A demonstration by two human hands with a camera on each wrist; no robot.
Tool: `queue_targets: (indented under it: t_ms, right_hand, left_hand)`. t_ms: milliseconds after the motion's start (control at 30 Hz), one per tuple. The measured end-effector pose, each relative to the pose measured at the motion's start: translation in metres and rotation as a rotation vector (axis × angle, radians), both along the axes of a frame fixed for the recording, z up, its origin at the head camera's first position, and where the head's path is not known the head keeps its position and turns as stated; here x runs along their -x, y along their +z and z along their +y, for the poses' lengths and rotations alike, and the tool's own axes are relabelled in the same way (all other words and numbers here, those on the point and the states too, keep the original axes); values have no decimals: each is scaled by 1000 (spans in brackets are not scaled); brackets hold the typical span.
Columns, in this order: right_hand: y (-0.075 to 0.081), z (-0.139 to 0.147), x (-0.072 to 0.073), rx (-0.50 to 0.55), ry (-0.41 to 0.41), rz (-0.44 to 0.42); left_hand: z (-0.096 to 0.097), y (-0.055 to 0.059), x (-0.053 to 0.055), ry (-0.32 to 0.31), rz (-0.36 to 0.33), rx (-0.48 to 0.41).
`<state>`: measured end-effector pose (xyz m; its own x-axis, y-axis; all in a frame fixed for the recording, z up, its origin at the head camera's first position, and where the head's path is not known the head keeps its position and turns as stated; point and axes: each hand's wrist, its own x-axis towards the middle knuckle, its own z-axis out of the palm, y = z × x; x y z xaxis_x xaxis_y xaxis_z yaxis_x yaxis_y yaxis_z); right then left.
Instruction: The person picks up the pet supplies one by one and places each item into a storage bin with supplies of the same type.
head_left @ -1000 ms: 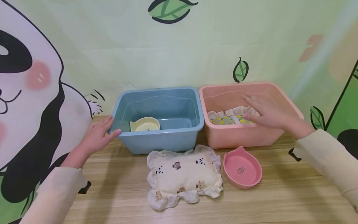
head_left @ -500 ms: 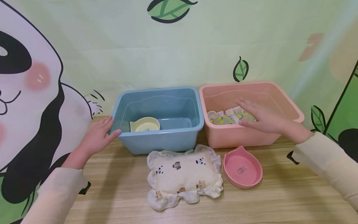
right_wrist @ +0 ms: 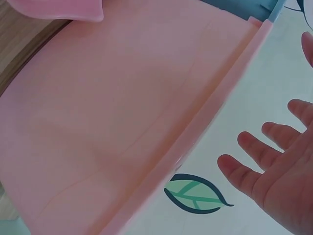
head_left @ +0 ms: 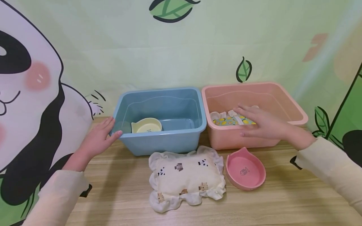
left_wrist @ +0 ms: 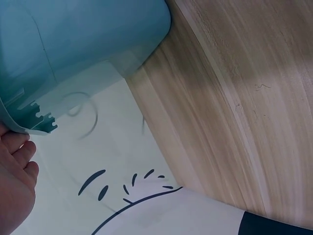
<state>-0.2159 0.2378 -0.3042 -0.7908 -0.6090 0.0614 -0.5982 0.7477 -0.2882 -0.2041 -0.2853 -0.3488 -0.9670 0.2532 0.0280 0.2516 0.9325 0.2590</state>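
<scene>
My left hand [head_left: 99, 138] rests against the left rim of a blue basin [head_left: 164, 141], its thumb across the front corner. In the left wrist view, fingers [left_wrist: 24, 154] touch the rim from outside. A cream cat-shaped bowl [head_left: 148, 125] sits inside that basin. Over the front rim of a pink basin [head_left: 240, 138] hovers my right hand [head_left: 263, 124], fingers spread, holding nothing. Below it in the head view lies a lemon-print cushion [head_left: 230, 121] with a white ruffle, partly hidden by the hand. The right wrist view shows the hand [right_wrist: 274, 181] above the basin's wall.
A cream ruffled cushion [head_left: 188, 175] with animal prints lies on the wooden table [head_left: 127, 201] before the basins. Right of it stands a pink cat-eared bowl [head_left: 245, 171] with a fish-bone print. Behind hangs a green panda-print backdrop [head_left: 169, 56].
My right hand has moved slightly left and lower over the pink basin, covering its front rim more. My left hand, the basins, the cushions and the bowls have stayed in place.
</scene>
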Motion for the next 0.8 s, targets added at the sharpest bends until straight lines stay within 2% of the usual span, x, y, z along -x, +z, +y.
queue_targets:
  t_ms: [267, 533, 800]
  right_hand:
    - [-2, -5, -12, -31, -1, 24]
    - [-2, -9, -22, -85, 45, 74]
    - [-4, -13, -30, -78, 105, 144]
  left_hand:
    - [-1, -2, 1, 15, -11, -4]
    - [-1, -3, 0, 27, -22, -14]
    - [-1, -4, 0, 32, -28, -21]
